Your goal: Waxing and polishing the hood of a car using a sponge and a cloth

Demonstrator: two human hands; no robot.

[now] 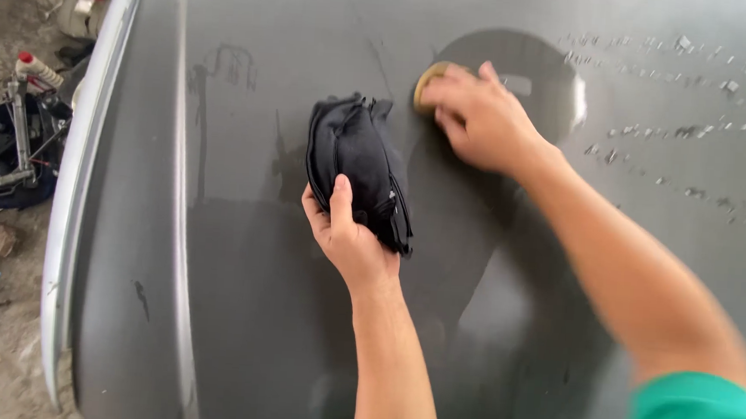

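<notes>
On a grey car panel (254, 314), left hand (346, 234) grips black cloth (354, 161), right hand (482, 117) a pad (426, 82).

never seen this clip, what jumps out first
Two bare hands on a grey car panel: the right hand presses a small tan pad at top centre, the left hand grips a bunched black cloth at centre. Tools lie on the dirt at far left.

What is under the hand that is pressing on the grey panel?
A tan pad peeks out beneath the right hand, against the grey car panel. Most of the pad is covered by the fingers, so its full shape is hidden.
</notes>
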